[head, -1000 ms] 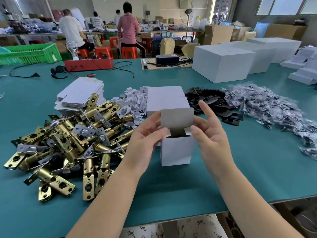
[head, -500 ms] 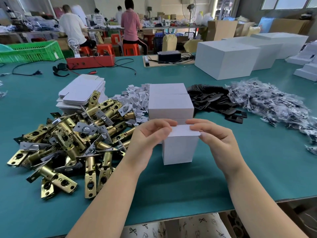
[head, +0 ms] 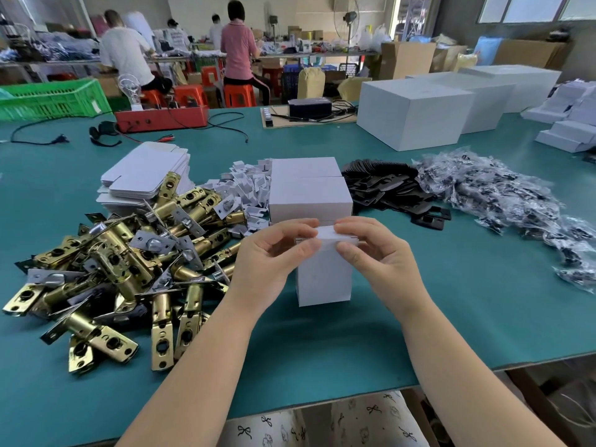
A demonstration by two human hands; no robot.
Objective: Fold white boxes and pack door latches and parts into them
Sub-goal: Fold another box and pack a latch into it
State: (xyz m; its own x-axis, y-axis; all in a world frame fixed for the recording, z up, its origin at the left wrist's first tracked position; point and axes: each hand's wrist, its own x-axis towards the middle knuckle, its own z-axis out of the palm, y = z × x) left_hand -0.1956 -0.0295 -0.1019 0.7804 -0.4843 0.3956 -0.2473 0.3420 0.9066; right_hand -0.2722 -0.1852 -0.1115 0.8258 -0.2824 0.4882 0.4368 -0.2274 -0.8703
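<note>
I am pinching the top flap of the small white box (head: 324,275) with my left hand (head: 274,256) and right hand (head: 374,253), both clamped on its upper edge; it is standing on the worktop (head: 451,311) directly under my fingers. Thin card: light, probably easily creased, so I am holding at the folds. The door latches (head: 122,269), likely heavy, are lying left of my left hand.

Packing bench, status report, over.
Left hand and right hand pinching lid flap of small white box. Box upright. Latch pile alongside, not obstructing.
</note>
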